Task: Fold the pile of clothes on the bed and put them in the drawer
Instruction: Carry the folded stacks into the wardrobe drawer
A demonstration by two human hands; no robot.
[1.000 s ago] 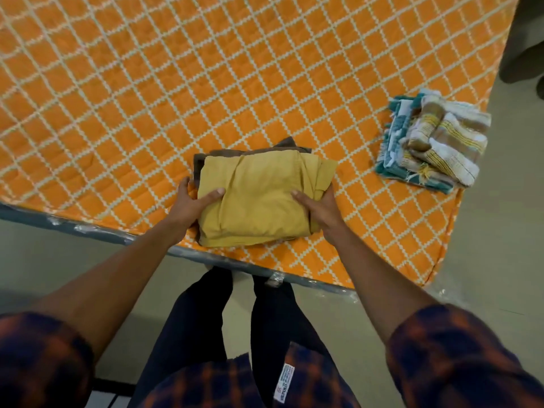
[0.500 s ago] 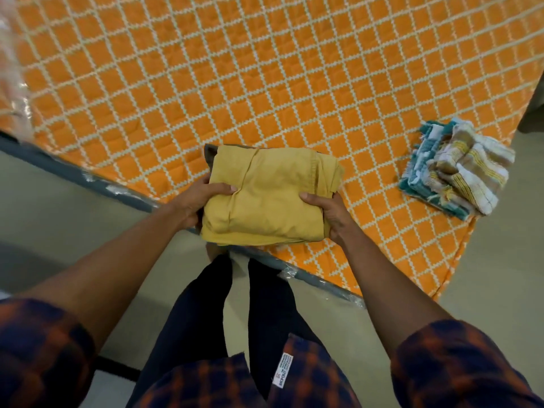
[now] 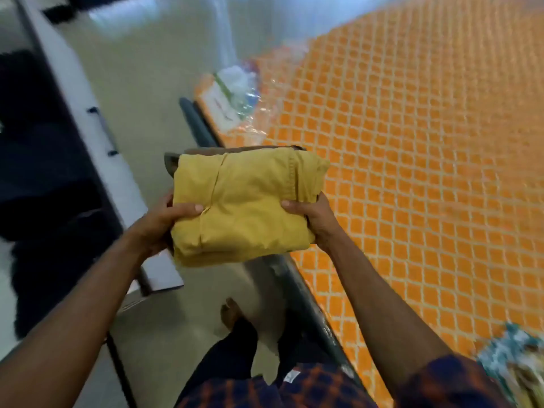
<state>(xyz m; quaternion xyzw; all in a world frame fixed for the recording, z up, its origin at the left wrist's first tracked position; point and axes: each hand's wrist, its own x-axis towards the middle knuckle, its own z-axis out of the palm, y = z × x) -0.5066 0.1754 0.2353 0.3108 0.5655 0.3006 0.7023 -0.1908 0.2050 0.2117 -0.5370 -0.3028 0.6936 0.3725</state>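
Observation:
A folded yellow garment (image 3: 247,207) lies on top of a folded brown one (image 3: 173,166), and the stack is held in the air over the bed's edge and the floor. My left hand (image 3: 164,219) grips the stack's left side, thumb on top. My right hand (image 3: 312,219) grips its right side, thumb on top too. The orange quilted bed (image 3: 412,160) fills the right half. An open drawer (image 3: 50,184) with dark contents and a white front with a black handle (image 3: 103,132) stands at the left.
A folded striped towel pile (image 3: 518,366) lies blurred on the bed at the lower right. A clear plastic packet (image 3: 235,95) sits at the bed's far corner. The bed's dark frame rail (image 3: 306,295) runs diagonally beside my legs. Beige floor lies between bed and drawer.
The stack has been lifted off the bed by both hands. My view has swung left, so the drawer has come into sight and the towel pile has slid to the lower right.

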